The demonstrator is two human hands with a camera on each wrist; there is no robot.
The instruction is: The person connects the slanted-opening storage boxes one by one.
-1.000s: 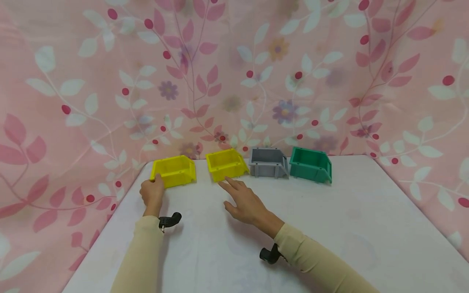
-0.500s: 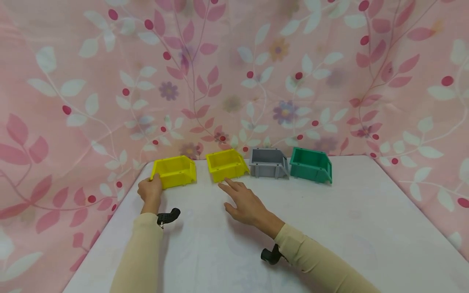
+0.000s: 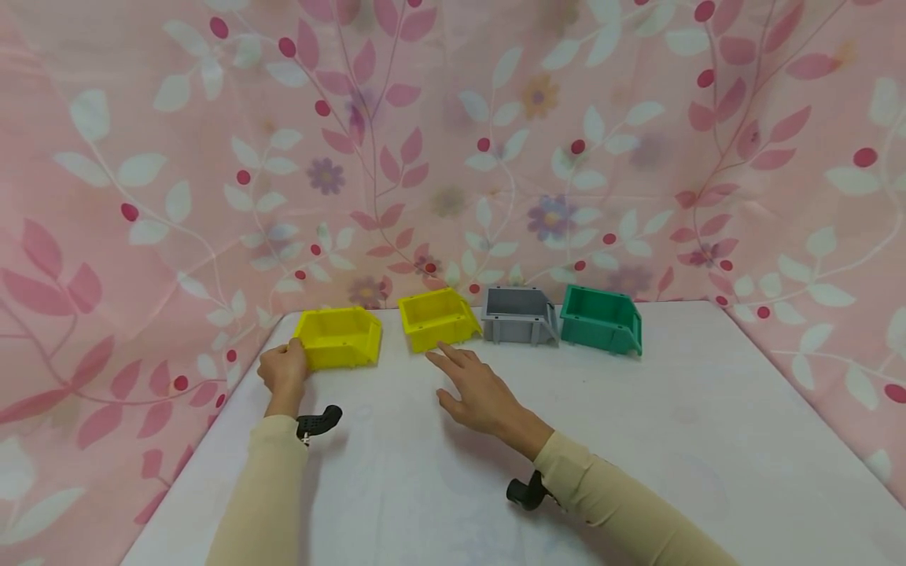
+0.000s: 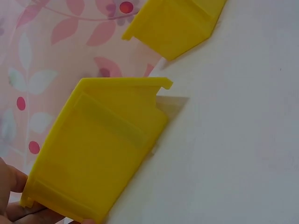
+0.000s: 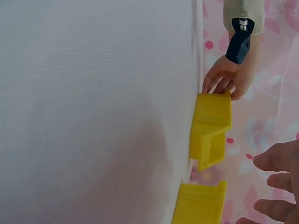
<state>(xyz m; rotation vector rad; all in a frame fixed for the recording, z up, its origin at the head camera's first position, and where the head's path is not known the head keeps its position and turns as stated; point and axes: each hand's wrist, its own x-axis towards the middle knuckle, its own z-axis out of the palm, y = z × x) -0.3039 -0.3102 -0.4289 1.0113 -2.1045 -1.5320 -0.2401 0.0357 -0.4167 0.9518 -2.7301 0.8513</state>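
My left hand (image 3: 285, 369) grips the left end of a yellow storage bin (image 3: 340, 342) at the far left of the table. In the left wrist view, the fingers (image 4: 35, 217) curl under that bin's end wall, with the thumb side at its rim. My right hand (image 3: 477, 389) hovers with spread, relaxed fingers in front of a second yellow bin (image 3: 440, 321), holding nothing. Its fingertips overlap that bin's lower edge in the head view. The right wrist view shows the right fingers (image 5: 275, 158) apart from both bins.
A grey bin (image 3: 520, 326) and a green bin (image 3: 602, 322) stand to the right of the yellow ones, along the back edge of the white table (image 3: 637, 440). Behind them hangs a pink floral cloth (image 3: 453, 141).
The left yellow bin has turned slightly and come a little nearer, its open front now facing more toward me. My left hand has shifted slightly left with it. The right hand barely moved.
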